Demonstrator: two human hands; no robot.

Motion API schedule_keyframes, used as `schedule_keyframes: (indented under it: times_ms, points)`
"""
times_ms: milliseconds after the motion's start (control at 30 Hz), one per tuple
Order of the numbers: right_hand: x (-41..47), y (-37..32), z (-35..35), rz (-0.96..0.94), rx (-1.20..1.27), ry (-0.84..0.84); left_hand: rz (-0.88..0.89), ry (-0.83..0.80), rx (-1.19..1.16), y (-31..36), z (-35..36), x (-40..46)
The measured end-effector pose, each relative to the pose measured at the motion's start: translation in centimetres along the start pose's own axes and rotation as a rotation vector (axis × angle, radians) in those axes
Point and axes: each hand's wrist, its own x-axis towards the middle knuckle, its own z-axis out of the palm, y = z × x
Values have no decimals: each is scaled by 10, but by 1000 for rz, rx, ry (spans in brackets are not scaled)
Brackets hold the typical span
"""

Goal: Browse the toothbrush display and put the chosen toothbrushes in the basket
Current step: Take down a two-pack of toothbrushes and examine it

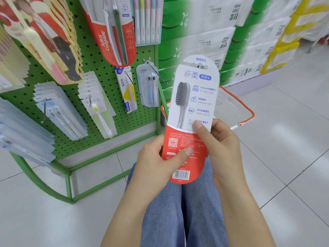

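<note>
I hold a toothbrush pack (191, 111) upright in front of me, its printed back toward me, a barcode at its red lower end. My left hand (156, 157) grips the red part from the left, thumb pressed across the card. My right hand (219, 139) grips the right edge, thumb on the white part, fingers curled behind. Just behind the pack, on the tiled floor (284, 139), stands a white basket (236, 111) with an orange rim. Left of the pack, a green pegboard rack (99, 56) carries more hanging packs, among them a red Colgate pack (114, 32). Behind the pack and basket rise stacked green-and-white tissue bales (204, 32). Below the pack are my jeans (192, 211).
</note>
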Motion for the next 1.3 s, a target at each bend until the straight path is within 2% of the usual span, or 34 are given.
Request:
schedule_keyframes:
  times_ms: [200, 400, 733, 833, 933, 1000, 1133, 1233, 1300]
  points:
    - [9, -6, 1, 21, 8, 81, -23, -55, 103, -12, -8, 2]
    - [26, -19, 5, -12, -29, 122, -94, -61, -29, -15, -9, 3]
    - [31, -24, 10, -70, -8, 68, -153, -63, -38, -20, -17, 3]
    - [31, -23, 12, -101, -1, 89, -68, 21, 101, -23, -14, 5]
    - [30, -19, 15, -128, -34, 94, 109, 186, 407, -19, -4, 5]
    - [29, -17, 19, -154, -79, 84, 241, 197, 588, -13, 6, 5]
    - [26, -18, 24, -160, -101, 62, 319, 262, 821, -13, 17, 11]
    - [24, -23, 28, -168, -112, 26, 337, 291, 912, -13, 18, 19]
    - [24, -25, 30, -158, -120, 16, 334, 269, 862, -10, 14, 22]
